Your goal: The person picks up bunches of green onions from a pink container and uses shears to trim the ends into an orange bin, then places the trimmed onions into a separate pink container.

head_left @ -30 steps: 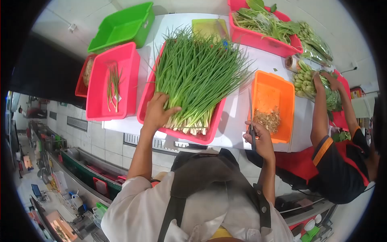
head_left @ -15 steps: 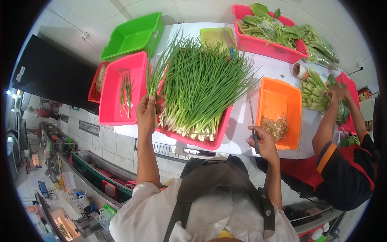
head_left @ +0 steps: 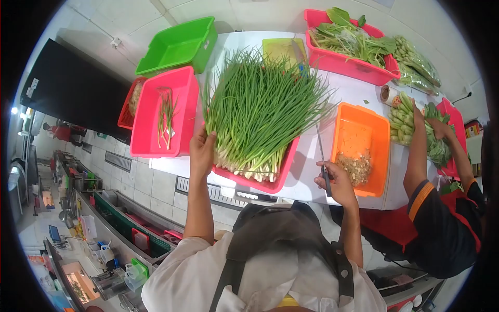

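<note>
On the white table, green onions lie piled in a pink tub. The left hand touches their edge; I can't tell if it grips any. The right hand holds a knife, which could nick the left if they got close.

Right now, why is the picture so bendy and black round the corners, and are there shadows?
Head view: straight edges curve, probably from a very wide lens, and the corners stay black; head view: a soft shadow lies on the white table between the green onions and the orange tub.
</note>
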`<state>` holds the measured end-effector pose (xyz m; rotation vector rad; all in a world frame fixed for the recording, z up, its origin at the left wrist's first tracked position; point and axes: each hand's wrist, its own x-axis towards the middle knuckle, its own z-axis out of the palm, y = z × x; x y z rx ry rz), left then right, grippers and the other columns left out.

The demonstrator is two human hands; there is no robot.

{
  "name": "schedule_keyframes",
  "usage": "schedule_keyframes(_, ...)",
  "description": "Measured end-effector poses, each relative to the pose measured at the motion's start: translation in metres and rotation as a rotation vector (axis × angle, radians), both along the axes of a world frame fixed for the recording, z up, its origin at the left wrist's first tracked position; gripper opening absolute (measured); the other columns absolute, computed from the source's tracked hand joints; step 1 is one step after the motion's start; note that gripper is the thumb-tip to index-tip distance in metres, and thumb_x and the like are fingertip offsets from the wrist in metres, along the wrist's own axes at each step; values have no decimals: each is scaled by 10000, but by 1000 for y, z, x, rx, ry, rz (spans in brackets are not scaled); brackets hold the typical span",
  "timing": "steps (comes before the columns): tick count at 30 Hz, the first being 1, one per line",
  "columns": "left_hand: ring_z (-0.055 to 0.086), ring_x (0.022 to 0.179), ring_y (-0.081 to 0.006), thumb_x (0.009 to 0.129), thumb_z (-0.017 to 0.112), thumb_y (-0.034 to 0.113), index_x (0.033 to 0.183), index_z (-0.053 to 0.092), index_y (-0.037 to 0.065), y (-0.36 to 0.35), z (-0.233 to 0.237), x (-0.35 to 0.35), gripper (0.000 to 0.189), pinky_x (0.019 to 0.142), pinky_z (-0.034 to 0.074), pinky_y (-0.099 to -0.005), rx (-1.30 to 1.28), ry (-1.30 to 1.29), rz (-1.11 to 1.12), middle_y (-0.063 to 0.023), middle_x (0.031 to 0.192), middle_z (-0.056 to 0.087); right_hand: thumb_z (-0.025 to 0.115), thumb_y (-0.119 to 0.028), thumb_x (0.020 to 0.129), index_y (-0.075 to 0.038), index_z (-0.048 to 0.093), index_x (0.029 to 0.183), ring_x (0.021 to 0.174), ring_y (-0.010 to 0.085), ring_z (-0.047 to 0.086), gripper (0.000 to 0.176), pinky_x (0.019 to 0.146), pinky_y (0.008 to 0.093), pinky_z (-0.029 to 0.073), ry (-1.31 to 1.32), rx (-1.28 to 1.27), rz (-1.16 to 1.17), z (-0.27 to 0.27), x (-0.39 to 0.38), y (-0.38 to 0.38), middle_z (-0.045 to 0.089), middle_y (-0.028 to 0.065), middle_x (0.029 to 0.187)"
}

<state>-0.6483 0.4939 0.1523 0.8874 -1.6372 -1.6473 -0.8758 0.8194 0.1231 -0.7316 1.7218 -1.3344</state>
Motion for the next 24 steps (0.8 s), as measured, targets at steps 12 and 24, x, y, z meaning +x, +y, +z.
schedule_keyframes(12, 520, 1281, -374, 1052, 428, 201, 1462, 352, 103, 4, 45, -8, 429, 914, 585, -456, 359, 759, -62, -160, 1465, 440, 787, -116, 829, -3, 607, 1231, 674, 60, 531, 455, 624, 230, 446, -35, 10, -36, -1, -4, 4, 584, -15, 732)
schedule_keyframes(24, 543, 1286, -270, 899, 556, -126, 1434, 362, 107, 37, 16, -37, 615, 1024, 531, -387, 551, 691, -123, -206, 1421, 485, 784, -108, 827, 1, 592, 1239, 777, 69, 569, 468, 749, 245, 482, -111, -171, -48, -14, 11, -20, 593, -2, 820)
